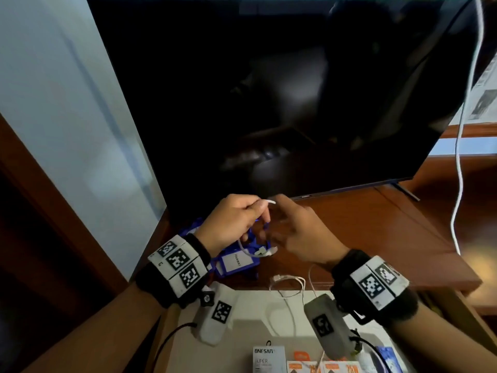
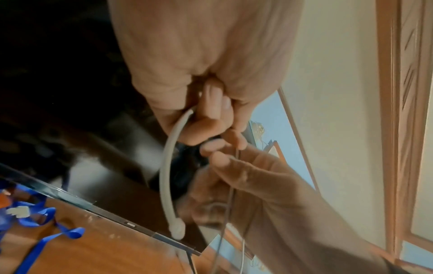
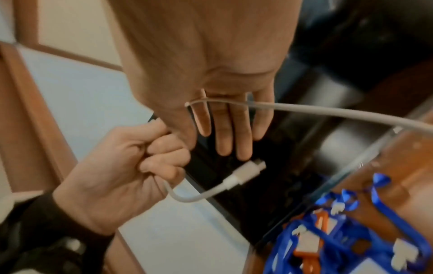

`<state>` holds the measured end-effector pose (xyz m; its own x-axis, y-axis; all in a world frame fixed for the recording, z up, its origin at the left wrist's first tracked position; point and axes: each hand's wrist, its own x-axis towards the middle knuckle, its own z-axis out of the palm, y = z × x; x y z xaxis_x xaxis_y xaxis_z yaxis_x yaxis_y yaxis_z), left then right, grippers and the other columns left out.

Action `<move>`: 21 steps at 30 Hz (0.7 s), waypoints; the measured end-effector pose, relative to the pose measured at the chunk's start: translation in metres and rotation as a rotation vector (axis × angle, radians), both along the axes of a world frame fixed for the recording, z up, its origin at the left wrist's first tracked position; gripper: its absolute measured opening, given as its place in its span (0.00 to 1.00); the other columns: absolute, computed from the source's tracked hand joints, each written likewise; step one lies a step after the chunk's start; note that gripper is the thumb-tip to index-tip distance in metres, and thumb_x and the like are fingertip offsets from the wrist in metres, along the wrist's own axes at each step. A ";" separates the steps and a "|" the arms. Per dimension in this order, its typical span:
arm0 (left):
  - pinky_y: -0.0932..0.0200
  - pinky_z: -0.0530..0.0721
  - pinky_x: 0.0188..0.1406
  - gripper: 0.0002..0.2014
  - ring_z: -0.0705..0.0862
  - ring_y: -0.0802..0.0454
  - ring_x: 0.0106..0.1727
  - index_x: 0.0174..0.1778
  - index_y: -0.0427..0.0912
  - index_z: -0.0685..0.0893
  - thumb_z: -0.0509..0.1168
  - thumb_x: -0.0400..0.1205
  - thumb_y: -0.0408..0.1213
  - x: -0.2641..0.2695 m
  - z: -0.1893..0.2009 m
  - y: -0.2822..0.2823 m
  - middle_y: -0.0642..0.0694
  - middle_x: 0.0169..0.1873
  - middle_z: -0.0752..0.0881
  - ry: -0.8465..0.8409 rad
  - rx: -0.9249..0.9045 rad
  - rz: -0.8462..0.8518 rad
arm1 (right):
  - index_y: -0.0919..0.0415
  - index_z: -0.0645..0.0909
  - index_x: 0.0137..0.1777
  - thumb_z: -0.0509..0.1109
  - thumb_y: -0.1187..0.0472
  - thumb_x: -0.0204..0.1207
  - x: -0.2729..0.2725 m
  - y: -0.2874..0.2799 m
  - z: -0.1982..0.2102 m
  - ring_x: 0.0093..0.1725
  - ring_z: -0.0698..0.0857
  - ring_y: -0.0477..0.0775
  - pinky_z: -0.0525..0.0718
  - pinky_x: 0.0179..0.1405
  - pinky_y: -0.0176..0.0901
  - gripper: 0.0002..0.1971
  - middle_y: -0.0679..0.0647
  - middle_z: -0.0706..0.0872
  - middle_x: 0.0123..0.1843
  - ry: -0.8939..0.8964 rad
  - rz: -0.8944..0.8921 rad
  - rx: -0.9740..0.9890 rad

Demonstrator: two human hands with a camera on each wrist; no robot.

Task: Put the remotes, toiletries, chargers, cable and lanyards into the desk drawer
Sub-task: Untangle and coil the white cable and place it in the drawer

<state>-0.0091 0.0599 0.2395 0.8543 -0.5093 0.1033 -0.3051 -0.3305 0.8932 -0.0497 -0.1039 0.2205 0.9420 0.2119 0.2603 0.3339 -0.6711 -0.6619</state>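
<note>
The left hand [image 1: 231, 220] is raised before the TV [image 1: 269, 90], fingers [image 3: 164, 148] clenched round a white cable [image 1: 265, 208]. Its plug end [image 3: 243, 171] dangles below the fist. The right hand [image 1: 298, 232] is just beside it, thumb and forefinger pinching the cable, the other fingers [image 3: 232, 129] straight. Blue lanyards [image 1: 234, 262] lie on the table [image 1: 376, 224] under the hands. Nearer, the open drawer [image 1: 250, 319] holds charger boxes [image 1: 269, 358].
</note>
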 end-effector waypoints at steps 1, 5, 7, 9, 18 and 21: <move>0.64 0.72 0.23 0.17 0.69 0.58 0.21 0.33 0.45 0.83 0.57 0.87 0.41 -0.001 0.000 0.000 0.54 0.18 0.69 0.009 -0.018 0.005 | 0.57 0.78 0.53 0.74 0.60 0.74 0.001 0.000 -0.001 0.36 0.86 0.42 0.86 0.36 0.43 0.10 0.50 0.87 0.41 -0.002 -0.016 0.137; 0.64 0.73 0.27 0.18 0.68 0.52 0.22 0.28 0.41 0.79 0.64 0.82 0.45 0.001 -0.006 0.023 0.45 0.19 0.66 0.139 -0.110 0.010 | 0.60 0.75 0.37 0.73 0.73 0.73 0.001 -0.018 0.003 0.16 0.70 0.37 0.66 0.16 0.28 0.11 0.43 0.77 0.19 0.029 -0.186 0.655; 0.56 0.74 0.34 0.20 0.71 0.47 0.22 0.23 0.44 0.78 0.68 0.79 0.48 0.003 -0.017 0.044 0.46 0.17 0.65 0.194 -0.153 -0.016 | 0.62 0.75 0.36 0.74 0.74 0.70 -0.005 -0.032 0.003 0.16 0.67 0.40 0.64 0.14 0.31 0.12 0.44 0.75 0.19 0.035 -0.218 0.752; 0.53 0.75 0.39 0.20 0.74 0.45 0.24 0.20 0.45 0.76 0.70 0.73 0.52 0.005 -0.026 0.063 0.45 0.16 0.63 0.225 -0.204 -0.012 | 0.63 0.75 0.35 0.76 0.73 0.68 -0.011 -0.042 -0.005 0.17 0.67 0.43 0.64 0.14 0.33 0.11 0.47 0.74 0.20 0.046 -0.256 0.757; 0.54 0.76 0.40 0.17 0.63 0.55 0.20 0.31 0.43 0.73 0.52 0.85 0.43 0.002 -0.014 0.076 0.51 0.21 0.61 0.507 -0.645 0.057 | 0.65 0.79 0.34 0.79 0.68 0.66 -0.010 -0.036 -0.050 0.23 0.75 0.44 0.73 0.21 0.35 0.10 0.53 0.82 0.26 0.128 -0.404 0.701; 0.55 0.73 0.39 0.16 0.65 0.54 0.23 0.34 0.41 0.75 0.52 0.86 0.42 -0.007 -0.005 0.062 0.49 0.23 0.63 0.466 -0.668 0.101 | 0.64 0.81 0.30 0.80 0.66 0.65 -0.018 -0.019 -0.062 0.24 0.78 0.45 0.76 0.27 0.38 0.10 0.52 0.83 0.26 0.138 -0.390 0.590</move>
